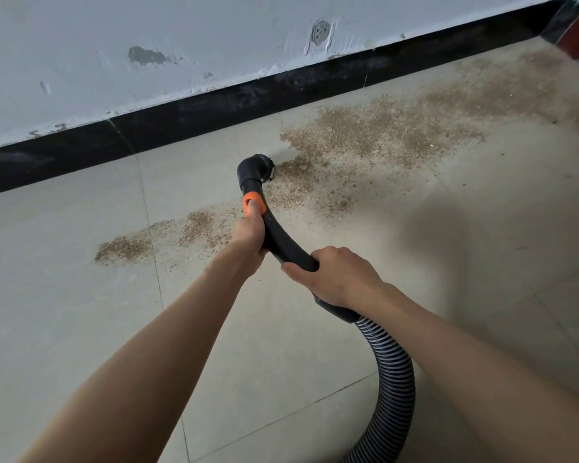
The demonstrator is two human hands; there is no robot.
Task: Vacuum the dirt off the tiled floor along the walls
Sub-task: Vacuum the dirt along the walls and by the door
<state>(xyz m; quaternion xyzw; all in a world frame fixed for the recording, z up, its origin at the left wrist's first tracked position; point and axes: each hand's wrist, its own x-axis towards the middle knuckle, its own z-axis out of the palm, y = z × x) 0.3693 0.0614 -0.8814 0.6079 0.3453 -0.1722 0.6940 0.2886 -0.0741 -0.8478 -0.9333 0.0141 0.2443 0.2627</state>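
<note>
Two hands grip the black curved vacuum wand: the left hand is wrapped around it just below the orange collar, thumb lying on the orange, and the right hand clasps the rear end where the ribbed hose joins. The nozzle sits on the tiled floor at the edge of the brown dirt. More dirt lies left of the wand, and the main patch runs right along the black skirting under the scuffed white wall.
</note>
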